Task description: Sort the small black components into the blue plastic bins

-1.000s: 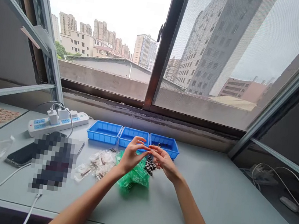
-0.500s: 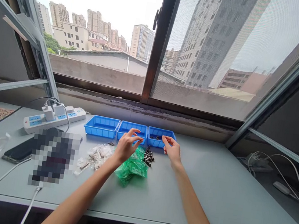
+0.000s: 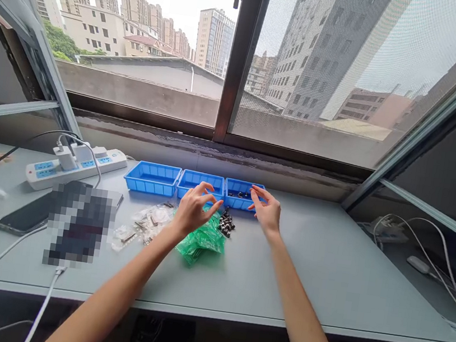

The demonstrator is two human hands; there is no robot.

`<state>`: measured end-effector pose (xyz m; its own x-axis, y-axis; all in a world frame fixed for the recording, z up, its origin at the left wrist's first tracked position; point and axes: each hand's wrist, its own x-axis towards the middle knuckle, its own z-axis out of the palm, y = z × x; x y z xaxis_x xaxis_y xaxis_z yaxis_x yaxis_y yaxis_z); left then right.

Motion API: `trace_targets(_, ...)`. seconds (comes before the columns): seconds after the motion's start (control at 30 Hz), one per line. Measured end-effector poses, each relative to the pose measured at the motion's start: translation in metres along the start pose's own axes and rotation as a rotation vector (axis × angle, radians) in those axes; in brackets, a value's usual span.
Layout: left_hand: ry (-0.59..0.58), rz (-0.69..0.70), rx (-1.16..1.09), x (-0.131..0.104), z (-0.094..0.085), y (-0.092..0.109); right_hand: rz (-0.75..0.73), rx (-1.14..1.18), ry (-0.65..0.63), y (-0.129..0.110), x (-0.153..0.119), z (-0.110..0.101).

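Note:
My left hand [image 3: 195, 209] hovers in front of the middle blue bin [image 3: 205, 178], above some crumpled green plastic bags [image 3: 205, 240]. Its fingers are curved and apart, with nothing visible in them. At the right blue bin [image 3: 238, 203] is my right hand [image 3: 267, 210], thumb and fingers parted over the bin's right end; no object shows between them. Several small dark parts [image 3: 240, 195] lie inside that bin. A heap of small black-and-silver parts [image 3: 227, 223] rests on the table between the hands, beside the green bags.
Left of the green bags lie small clear bags [image 3: 148, 222] with metal pieces. A third blue bin [image 3: 152, 186] stands at the row's left end. Further left are a power strip [image 3: 75, 169], a dark phone [image 3: 28, 216], a blurred-out object and white cables [image 3: 46, 304]. A window backs the table [image 3: 323, 275].
The camera view has tilted down, so the table sits higher in the picture. My right hand's fingers have spread from a near-pinch over the right bin. My left hand stays over the green bags.

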<state>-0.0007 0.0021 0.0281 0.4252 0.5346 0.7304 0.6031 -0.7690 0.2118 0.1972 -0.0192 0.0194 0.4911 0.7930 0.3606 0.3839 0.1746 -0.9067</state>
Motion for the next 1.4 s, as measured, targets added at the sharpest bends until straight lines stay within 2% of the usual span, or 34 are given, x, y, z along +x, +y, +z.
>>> trace_targets(0.1, -0.006, -0.011, 0.001, 0.000, 0.001, -0.002, -0.105, -0.144, -0.034, -0.001, -0.004, 0.000)
trace_targets(0.27, -0.054, 0.016, 0.000, -0.003, 0.005, -0.002, -0.344, -0.402, -0.344, 0.003, -0.012, 0.009)
trace_targets(0.43, -0.089, 0.030, 0.014, -0.005, 0.002, 0.004, -0.398, -0.470, -0.457, 0.008, -0.016, 0.018)
trace_targets(0.9, -0.089, -0.034, 0.006, -0.008, 0.001, -0.001, -0.357, -0.624, -0.417, 0.009, -0.018, 0.018)
trace_targets(1.4, -0.056, 0.008, 0.020, -0.008, -0.001, 0.003, -0.328, -0.699, -0.496, 0.006, -0.015, 0.018)
